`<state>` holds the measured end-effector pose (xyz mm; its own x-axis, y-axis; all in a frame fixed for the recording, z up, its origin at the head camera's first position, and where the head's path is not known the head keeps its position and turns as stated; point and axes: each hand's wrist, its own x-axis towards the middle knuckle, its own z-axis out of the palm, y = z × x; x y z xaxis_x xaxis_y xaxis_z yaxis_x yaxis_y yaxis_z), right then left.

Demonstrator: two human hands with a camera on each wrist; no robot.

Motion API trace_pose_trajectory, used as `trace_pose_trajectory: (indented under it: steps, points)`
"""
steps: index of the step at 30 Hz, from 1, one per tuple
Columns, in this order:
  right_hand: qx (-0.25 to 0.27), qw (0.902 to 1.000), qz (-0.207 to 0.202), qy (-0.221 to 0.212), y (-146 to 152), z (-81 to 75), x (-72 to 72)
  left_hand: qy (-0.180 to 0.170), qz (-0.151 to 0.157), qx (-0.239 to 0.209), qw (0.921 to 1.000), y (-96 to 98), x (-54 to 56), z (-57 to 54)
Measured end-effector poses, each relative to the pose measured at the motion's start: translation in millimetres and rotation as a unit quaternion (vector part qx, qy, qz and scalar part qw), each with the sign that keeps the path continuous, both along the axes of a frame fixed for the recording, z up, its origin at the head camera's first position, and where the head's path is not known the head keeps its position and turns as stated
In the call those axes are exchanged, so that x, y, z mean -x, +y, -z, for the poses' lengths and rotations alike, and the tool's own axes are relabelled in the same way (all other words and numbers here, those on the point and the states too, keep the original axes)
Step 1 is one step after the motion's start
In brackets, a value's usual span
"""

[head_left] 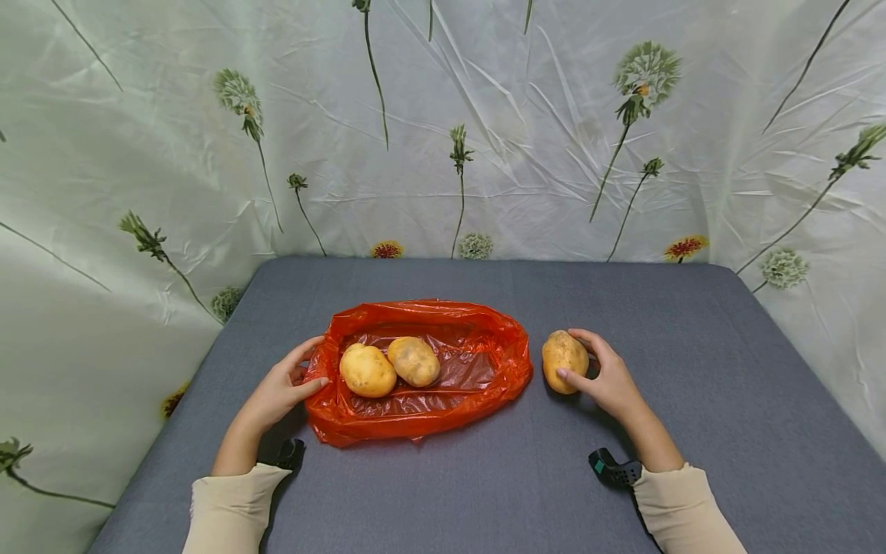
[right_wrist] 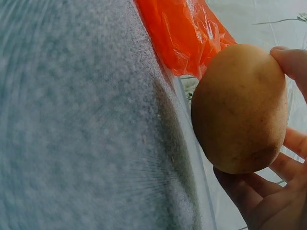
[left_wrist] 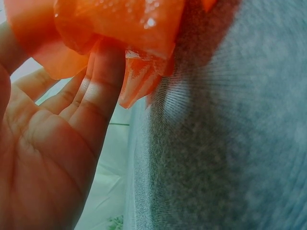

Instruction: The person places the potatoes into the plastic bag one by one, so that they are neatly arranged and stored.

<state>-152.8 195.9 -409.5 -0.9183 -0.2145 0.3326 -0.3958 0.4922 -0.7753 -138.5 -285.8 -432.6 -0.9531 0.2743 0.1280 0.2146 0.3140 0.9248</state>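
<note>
A red plastic bag (head_left: 422,427) lies spread wide on the table, its mouth facing up and its rim rolled outward. Two potatoes, a pale yellow one (head_left: 367,371) and a browner one (head_left: 414,362), sit side by side in its left half. My left hand (head_left: 280,392) holds the bag's left rim, thumb toward the near side; in the left wrist view red film hides the fingertips (left_wrist: 103,72). To the right of the bag, my right hand (head_left: 605,377) grips a third potato (right_wrist: 240,110) between thumb and fingers, close over the table.
The table has a dark grey cloth top (head_left: 443,500). Behind it and along its sides hangs a pale curtain (head_left: 415,177) printed with dandelions. A black wrist device (head_left: 612,468) sits by the right cuff, another (head_left: 291,454) by the left.
</note>
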Motion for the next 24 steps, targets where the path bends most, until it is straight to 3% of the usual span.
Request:
trace_pose_trajectory:
  steps: [7, 24]
  points:
    - [0.020, 0.9996, -0.002, 0.020, -3, -2.9, -1.4, 0.000, 0.002, -0.002, 1.0000, 0.3, 0.7, 0.8]
    - [0.069, 0.9941, -0.049, 0.069, -18, -7.2, -1.3, 0.001, 0.000, -0.004, 1.0000, 0.4, 0.9, 0.8]
